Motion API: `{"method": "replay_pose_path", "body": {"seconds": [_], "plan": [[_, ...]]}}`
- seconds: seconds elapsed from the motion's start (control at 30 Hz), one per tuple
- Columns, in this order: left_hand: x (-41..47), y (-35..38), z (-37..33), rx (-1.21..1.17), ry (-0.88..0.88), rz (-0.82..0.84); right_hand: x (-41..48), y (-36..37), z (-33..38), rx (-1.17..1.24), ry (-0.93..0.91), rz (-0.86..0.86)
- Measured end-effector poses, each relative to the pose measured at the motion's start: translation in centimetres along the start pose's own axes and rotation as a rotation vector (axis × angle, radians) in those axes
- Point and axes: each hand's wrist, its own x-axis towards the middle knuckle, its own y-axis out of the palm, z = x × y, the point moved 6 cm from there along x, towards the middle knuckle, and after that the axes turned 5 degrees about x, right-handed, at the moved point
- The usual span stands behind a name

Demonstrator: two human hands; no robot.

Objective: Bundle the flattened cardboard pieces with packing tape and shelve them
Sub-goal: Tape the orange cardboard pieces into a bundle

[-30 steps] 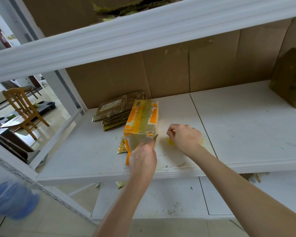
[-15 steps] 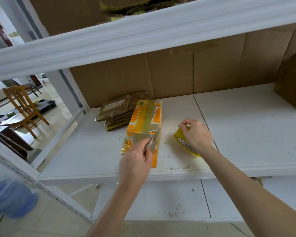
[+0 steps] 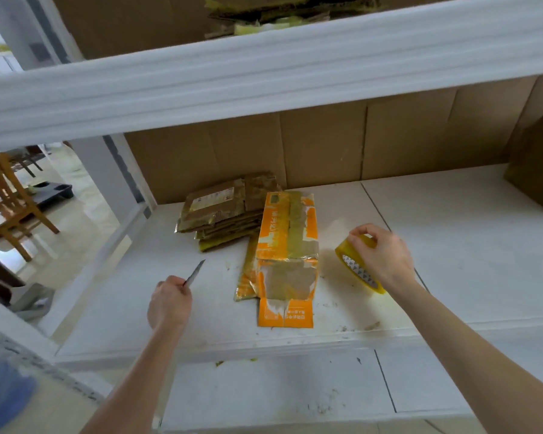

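An orange and white flattened cardboard bundle, wrapped in clear tape, lies on the white shelf in the middle. Behind it to the left sits a stack of brown taped cardboard pieces. My left hand grips a small knife, blade pointing up and away, left of the bundle. My right hand holds a yellowish roll of packing tape on edge, just right of the bundle.
A white upper shelf beam crosses overhead with cardboard scraps on top. Brown cardboard lines the back wall. Another brown bundle stands at far right. A lower shelf lies below. A wooden chair stands on the left.
My left hand drew the knife away from the bundle's front edge to the left. My right hand lifted the tape roll away to the right, separated from the bundle.
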Motion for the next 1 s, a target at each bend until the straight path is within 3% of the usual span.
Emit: {"method": "replay_pose_path", "body": {"seconds": [0.13, 0.23, 0.3, 0.37, 0.43, 0.53, 0.63, 0.87, 1.0], "plan": [[0.9, 0.0, -0.9, 0.041, 0.079, -0.023, 0.1, -0.6, -0.1, -0.005, 0.021, -0.04], [-1.8, -3.5, -8.5, -0.282, 0.465, -0.228, 0.0, -1.2, -0.3, -0.006, 0.029, -0.059], [-5.9, -6.0, -15.1, -0.462, 0.777, -0.273, -0.2, -1.6, -0.5, -0.003, 0.038, -0.066], [-10.0, -6.6, -20.7, -0.466, 1.008, -0.181, -0.4, -2.0, -0.4, 0.004, 0.039, -0.08], [-12.8, -5.5, -24.5, -0.397, 1.106, -0.035, -0.8, -2.5, -0.4, 0.001, 0.028, -0.089], [-14.3, -2.8, -27.1, -0.3, 1.057, 0.177, -1.5, -3.4, -0.4, 0.001, 0.014, -0.078], [-14.7, -1.4, -27.9, -0.367, 0.966, 0.275, -2.0, -4.4, -0.7, 0.006, -0.019, -0.066], [-15.7, -0.6, -28.3, -0.447, 0.852, 0.199, -2.4, -5.6, -1.4, 0.013, -0.05, 0.004], [-16.5, -0.7, -28.8, -0.31, 0.944, 0.106, -2.3, -5.8, -1.2, 0.004, -0.092, 0.035]]}}
